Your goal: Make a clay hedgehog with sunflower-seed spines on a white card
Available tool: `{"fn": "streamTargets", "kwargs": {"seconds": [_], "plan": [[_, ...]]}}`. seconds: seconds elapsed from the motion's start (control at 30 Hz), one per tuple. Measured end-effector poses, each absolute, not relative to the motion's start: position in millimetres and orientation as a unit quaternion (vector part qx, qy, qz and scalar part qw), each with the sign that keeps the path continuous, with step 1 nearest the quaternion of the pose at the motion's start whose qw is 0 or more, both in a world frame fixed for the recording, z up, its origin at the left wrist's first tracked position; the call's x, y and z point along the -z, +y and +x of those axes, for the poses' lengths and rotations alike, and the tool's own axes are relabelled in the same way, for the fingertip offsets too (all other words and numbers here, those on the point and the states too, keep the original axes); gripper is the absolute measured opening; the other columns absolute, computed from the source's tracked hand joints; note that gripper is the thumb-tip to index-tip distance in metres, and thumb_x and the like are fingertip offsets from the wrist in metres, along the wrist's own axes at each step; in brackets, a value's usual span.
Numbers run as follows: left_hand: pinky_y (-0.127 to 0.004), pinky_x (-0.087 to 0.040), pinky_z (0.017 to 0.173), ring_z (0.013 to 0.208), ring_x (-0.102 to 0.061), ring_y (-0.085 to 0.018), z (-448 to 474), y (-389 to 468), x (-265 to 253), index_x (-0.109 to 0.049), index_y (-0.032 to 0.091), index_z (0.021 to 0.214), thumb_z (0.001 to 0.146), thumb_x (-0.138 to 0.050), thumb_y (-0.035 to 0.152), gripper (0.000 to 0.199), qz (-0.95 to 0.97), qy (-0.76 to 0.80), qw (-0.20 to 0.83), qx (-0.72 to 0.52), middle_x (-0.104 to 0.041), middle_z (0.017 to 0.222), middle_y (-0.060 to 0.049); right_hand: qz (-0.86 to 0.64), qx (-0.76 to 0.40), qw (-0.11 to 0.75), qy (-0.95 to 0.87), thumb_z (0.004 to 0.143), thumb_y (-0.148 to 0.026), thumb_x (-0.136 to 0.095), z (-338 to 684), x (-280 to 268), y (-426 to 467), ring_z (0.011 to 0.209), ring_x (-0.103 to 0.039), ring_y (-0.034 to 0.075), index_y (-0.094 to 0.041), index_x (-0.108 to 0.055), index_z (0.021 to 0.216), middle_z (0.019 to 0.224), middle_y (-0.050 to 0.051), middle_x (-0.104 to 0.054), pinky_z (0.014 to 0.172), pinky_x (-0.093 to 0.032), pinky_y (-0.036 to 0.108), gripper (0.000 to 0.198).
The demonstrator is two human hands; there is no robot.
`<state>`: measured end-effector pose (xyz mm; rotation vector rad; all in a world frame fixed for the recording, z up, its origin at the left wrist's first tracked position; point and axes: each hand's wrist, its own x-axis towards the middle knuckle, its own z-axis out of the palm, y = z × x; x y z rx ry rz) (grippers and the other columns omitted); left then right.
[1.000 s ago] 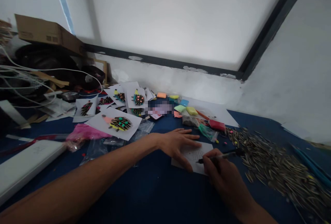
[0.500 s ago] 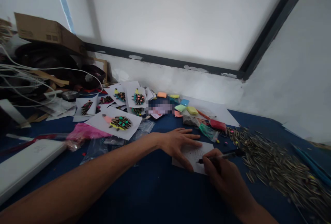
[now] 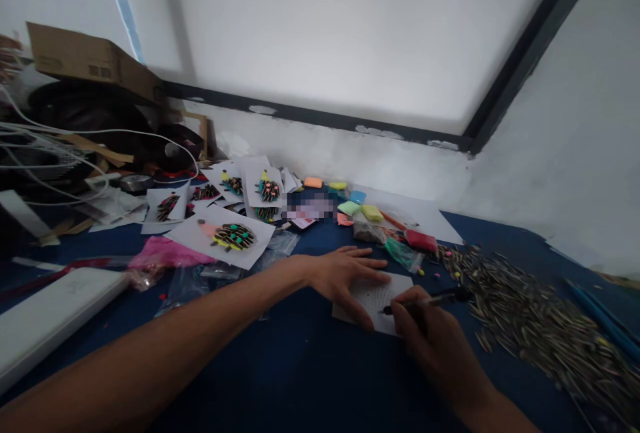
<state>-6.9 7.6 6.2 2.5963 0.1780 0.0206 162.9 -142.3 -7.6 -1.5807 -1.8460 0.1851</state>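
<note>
Small clear plastic bags (image 3: 400,254) lie on the blue bench (image 3: 300,366) just beyond the hands, one holding green material, another beside it red; further bags (image 3: 187,283) lie flat to the left, contents unclear. The left hand (image 3: 345,276) rests palm down, fingers spread, pressing the near-left part of a small white paper card (image 3: 375,303). The card lies flat on the bench between the two hands and bears fine dark marks, too small to read. The right hand (image 3: 430,333) has its grip closed around a dark pen (image 3: 425,301), tip touching the card. A broad heap of striped seeds (image 3: 530,319) spreads to the right. White sheets carrying seed-and-clay figures (image 3: 233,236) and coloured clay blocks (image 3: 370,213) lie farther back, below a whitish wall with a dark-framed pane (image 3: 350,33).
</note>
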Motion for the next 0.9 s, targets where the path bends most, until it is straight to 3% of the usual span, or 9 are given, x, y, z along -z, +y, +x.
{"fn": "streamTargets", "kwargs": {"seconds": [0.2, 0.33, 0.47, 0.6, 0.9], "plan": [[-0.053, 0.0, 0.114, 0.145, -0.001, -0.03, -5.9, 9.5, -5.8, -0.033, 0.028, 0.144, 0.076, -0.058, 0.064, 0.081, 0.96, 0.058, 0.274, -0.011, -0.016, 0.156, -0.001, -0.6, -0.063, 0.34, -0.721, 0.094, -0.044, -0.039, 160.5, 4.2, -142.4, 0.044, -0.053, 0.012, -0.022, -0.052, 0.07, 0.063, 0.003, -0.063, 0.042, -0.038, 0.024, 0.035], [-0.047, -0.004, 0.116, 0.145, -0.005, -0.025, -2.8, 12.9, -0.6, -0.032, 0.025, 0.145, 0.089, -0.047, 0.054, 0.065, 0.953, 0.064, 0.295, -0.028, -0.021, 0.155, 0.0, -0.588, -0.053, 0.351, -0.727, 0.094, -0.042, -0.039, 160.6, 5.5, -142.1, 0.043, -0.052, 0.011, -0.022, -0.051, 0.07, 0.065, 0.003, -0.064, 0.042, -0.038, 0.023, 0.033], [-0.044, -0.005, 0.117, 0.145, -0.008, -0.022, -0.8, 13.3, 2.5, -0.036, 0.025, 0.143, 0.092, -0.046, 0.043, 0.055, 0.951, 0.08, 0.297, -0.039, -0.025, 0.154, 0.0, -0.594, -0.058, 0.352, -0.721, 0.094, -0.042, -0.04, 161.9, 7.8, -141.8, 0.041, -0.051, 0.011, -0.022, -0.051, 0.071, 0.064, 0.003, -0.063, 0.04, -0.037, 0.023, 0.032], [-0.045, -0.006, 0.117, 0.145, -0.009, -0.022, -1.9, 12.0, 1.2, -0.038, 0.025, 0.141, 0.089, -0.051, 0.038, 0.055, 0.951, 0.079, 0.296, -0.043, -0.025, 0.154, 0.001, -0.604, -0.059, 0.354, -0.712, 0.093, -0.04, -0.041, 161.3, 7.1, -142.0, 0.039, -0.049, 0.011, -0.021, -0.052, 0.073, 0.061, 0.0, -0.06, 0.039, -0.036, 0.023, 0.029], [-0.049, -0.005, 0.115, 0.145, -0.008, -0.026, -3.1, 13.1, 1.1, -0.036, 0.026, 0.143, 0.09, -0.048, 0.046, 0.058, 0.958, 0.057, 0.277, -0.04, -0.022, 0.155, 0.0, -0.607, -0.052, 0.355, -0.709, 0.092, -0.04, -0.041, 159.5, 3.0, -142.8, 0.04, -0.049, 0.011, -0.022, -0.051, 0.071, 0.062, 0.0, -0.058, 0.04, -0.036, 0.023, 0.03]]}}
